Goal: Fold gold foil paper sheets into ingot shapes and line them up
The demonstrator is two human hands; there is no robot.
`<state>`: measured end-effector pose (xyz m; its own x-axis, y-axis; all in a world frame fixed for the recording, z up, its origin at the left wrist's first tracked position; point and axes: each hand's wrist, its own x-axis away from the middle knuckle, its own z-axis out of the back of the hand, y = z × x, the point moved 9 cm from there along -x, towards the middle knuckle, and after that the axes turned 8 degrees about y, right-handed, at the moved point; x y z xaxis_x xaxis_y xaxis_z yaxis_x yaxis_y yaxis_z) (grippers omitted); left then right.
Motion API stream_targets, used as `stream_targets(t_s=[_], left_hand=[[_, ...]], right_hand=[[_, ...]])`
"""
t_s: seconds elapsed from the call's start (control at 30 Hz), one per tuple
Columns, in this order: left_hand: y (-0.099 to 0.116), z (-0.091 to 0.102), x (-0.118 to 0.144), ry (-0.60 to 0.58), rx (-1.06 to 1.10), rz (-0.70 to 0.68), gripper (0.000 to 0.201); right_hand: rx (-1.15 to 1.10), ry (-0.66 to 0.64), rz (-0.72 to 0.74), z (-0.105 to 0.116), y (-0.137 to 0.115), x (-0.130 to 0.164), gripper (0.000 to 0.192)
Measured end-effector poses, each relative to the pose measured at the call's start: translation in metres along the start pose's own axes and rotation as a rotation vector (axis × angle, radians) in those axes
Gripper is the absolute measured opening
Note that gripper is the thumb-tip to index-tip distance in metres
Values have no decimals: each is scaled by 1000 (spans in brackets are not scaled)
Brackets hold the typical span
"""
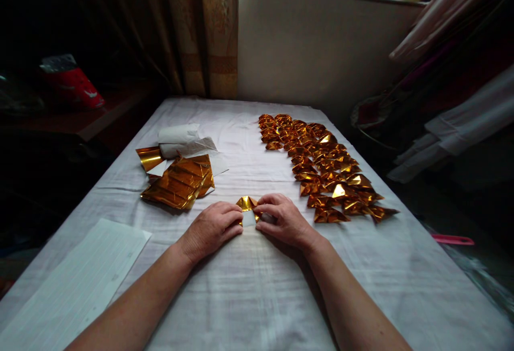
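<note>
Between my two hands is a small sheet of gold foil paper [246,204], partly folded, its gold side showing along the far edge and sides and its pale backing in the middle. My left hand [212,226] grips its left edge with thumb and fingers. On the right edge, my right hand [283,220] pinches it the same way. Left of centre lies a stack of flat gold foil sheets [179,182]. Many folded gold foil pieces [317,153] sit in rows on the right side.
A white cloth [257,297] covers the table. Rolled white paper [179,134] lies behind the foil stack, and a lined paper sheet [76,287] is at the left. Beyond stand a curtain [219,30] and a wall [313,46]; clothes [474,115] hang at right.
</note>
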<state>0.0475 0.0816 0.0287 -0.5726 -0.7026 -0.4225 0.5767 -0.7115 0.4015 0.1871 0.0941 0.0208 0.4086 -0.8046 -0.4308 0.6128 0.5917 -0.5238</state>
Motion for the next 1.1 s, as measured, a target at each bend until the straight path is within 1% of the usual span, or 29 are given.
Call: stream_targets(t_s=[0.13, 0.23, 0.3, 0.4, 0.5, 0.57, 0.77, 0.87, 1.0, 1.1], left_hand=[[-1, -2, 1, 5, -45, -12, 11], [1, -2, 1, -3, -45, -41, 15], [2, -2, 1, -18, -31, -47, 20], [0, -2, 1, -27, -11, -20, 25], [-2, -1, 2, 1, 3, 13, 25], [-4, -2, 3, 14, 9, 29, 25], [-6, -1, 4, 34, 33, 53, 29], [-5, 0, 4, 39, 37, 53, 29], [-3, 2, 3, 67, 35, 33, 22], [-1, 4, 3, 131, 24, 1, 16]], right_hand=[[81, 23, 19, -3, -2, -1, 20], [110, 35, 34, -3, -3, 0, 18], [77, 30, 32, -2, -4, 0, 22], [11, 9, -6, -1, -3, 1, 31], [-10, -2, -61, -2, 0, 2, 39], [-10, -5, -83, -4, 1, 2, 40], [-23, 32, -76, -6, 3, 1, 24], [-9, 54, -49, -7, 4, 2, 21], [38, 101, 9, -7, 3, 3, 18], [51, 136, 30, -6, 3, 5, 14]])
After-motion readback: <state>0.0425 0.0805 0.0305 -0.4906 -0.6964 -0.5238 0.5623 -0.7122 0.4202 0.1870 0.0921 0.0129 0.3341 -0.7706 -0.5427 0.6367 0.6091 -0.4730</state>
